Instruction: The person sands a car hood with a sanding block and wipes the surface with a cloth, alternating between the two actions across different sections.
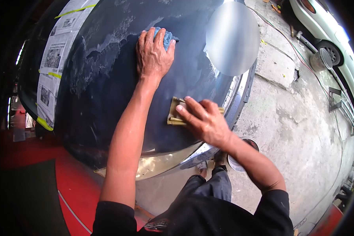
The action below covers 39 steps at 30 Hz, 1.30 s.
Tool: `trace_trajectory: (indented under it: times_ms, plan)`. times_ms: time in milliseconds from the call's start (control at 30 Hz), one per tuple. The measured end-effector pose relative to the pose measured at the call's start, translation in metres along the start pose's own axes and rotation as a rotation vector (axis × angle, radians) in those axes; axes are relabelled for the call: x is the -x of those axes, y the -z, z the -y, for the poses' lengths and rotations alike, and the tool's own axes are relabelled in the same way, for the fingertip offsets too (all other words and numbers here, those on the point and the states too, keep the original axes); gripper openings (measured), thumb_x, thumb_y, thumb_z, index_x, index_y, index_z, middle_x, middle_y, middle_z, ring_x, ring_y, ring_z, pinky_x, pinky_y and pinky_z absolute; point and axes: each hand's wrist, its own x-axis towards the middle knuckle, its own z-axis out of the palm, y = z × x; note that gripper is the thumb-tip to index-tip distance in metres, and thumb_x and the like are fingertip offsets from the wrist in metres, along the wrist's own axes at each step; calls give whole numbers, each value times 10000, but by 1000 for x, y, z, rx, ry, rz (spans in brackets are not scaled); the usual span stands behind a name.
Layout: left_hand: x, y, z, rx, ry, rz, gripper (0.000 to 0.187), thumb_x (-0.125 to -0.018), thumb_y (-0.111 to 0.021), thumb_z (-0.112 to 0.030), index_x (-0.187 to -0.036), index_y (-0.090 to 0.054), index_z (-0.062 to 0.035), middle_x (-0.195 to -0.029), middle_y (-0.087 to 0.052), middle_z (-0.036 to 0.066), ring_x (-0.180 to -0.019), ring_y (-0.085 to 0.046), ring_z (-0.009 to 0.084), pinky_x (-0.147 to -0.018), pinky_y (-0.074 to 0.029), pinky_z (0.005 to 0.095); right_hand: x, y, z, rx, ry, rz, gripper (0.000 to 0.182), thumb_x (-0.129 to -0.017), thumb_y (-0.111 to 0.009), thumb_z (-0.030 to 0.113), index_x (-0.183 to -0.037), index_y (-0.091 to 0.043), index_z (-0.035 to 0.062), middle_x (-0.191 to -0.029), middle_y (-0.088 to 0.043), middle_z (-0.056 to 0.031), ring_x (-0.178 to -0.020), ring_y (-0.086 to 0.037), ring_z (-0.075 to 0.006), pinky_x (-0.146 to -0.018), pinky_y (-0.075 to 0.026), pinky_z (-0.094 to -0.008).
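A dark car panel (118, 82) with whitish wet streaks fills the middle of the view. Near its upper part, my left hand (155, 55) presses a blue cloth (167, 37) against the surface, fingers curled over it. Lower and to the right, my right hand (204, 118) grips a sanding block (174, 114) with yellowish-brown sheet folded round it, laid flat on the panel. My thumb and forefinger rest on its top; the other fingers curl at its far side.
Newspaper (51, 59) held by yellow tape covers the panel's left side. A bucket (244, 155) stands on the concrete floor beside my legs. Farther right are another bucket (321, 59), a hose (299, 55), a metal frame (342, 104) and a white car (322, 23). Red bodywork (78, 188) lies lower left.
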Motion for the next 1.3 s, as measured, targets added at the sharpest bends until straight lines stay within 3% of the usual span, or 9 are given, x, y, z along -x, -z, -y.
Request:
trace_trajectory:
  times_ms: [233,300,467,567,700,800,900,1100,1300]
  plan:
    - [2,-2,2,-22,11,20,509,-995,-701,-383,-1375,-668,-45,-1434,-617,220,-1368,-529,432,-1192,-410,523,-120,33,-184,328,-345,-352,495,-1025,-640,290,-1479,-580,101,-1123,-703,-204,-987,-677,-364,-914,-473,-485]
    - [0,-2,1,-18,3,23,513,-994,-701,-383,-1375,-669,-40,-1436,-616,226,-1366,-534,430,-1196,-407,523,-105,18,-146,275,-565,-288,513,-1025,-634,261,-1505,-549,101,-1176,-683,-225,-1012,-659,-381,-935,-481,-506]
    - [-2,-3,1,-19,-39,-10,502,-984,-704,-378,-1334,-687,-18,-1394,-642,227,-1337,-556,420,-1191,-409,517,46,-25,43,18,-121,-105,689,-848,-695,95,-1525,-567,87,-1466,-582,-215,-1233,-591,-404,-999,-493,-493]
    - [-4,-5,5,-25,-80,-39,489,-991,-692,-366,-1311,-695,4,-1351,-670,227,-1308,-586,402,-1183,-416,505,22,-3,-24,27,-79,-177,624,-901,-716,140,-1512,-592,143,-1410,-622,-216,-1088,-625,-384,-959,-496,-489]
    - [-2,-9,9,-23,-93,-74,490,-985,-696,-379,-1300,-706,-3,-1329,-684,213,-1286,-606,384,-1168,-427,498,-42,3,-104,183,-499,-439,509,-989,-677,155,-1485,-578,100,-1328,-640,-238,-1056,-652,-396,-973,-451,-509]
    - [-1,-11,10,-8,-97,-87,492,-986,-699,-393,-1296,-710,-11,-1330,-685,206,-1287,-610,368,-1171,-427,494,9,-21,-33,189,-413,-384,748,-874,-794,132,-1562,-507,63,-1376,-636,-250,-1197,-647,-390,-996,-444,-490]
    - [-2,-12,11,-30,-112,-115,462,-971,-716,-392,-1288,-729,-57,-1337,-688,195,-1292,-610,369,-1170,-432,489,79,-41,73,36,-221,-242,628,-818,-836,148,-1420,-672,71,-1437,-632,-216,-1302,-624,-338,-1032,-451,-479]
    - [-3,-8,6,14,-143,-124,403,-904,-757,-233,-1220,-702,13,-1220,-668,204,-1207,-600,412,-1086,-477,495,6,-10,-14,126,-343,-314,723,-868,-797,111,-1535,-520,89,-1388,-599,-208,-1223,-610,-361,-1001,-445,-481]
    - [-3,-13,7,5,-94,-137,440,-932,-728,-306,-1250,-707,-2,-1257,-666,196,-1235,-596,391,-1102,-472,486,93,-46,88,51,-180,-211,570,-871,-771,122,-1431,-668,146,-1480,-595,-193,-1133,-610,-350,-983,-476,-451]
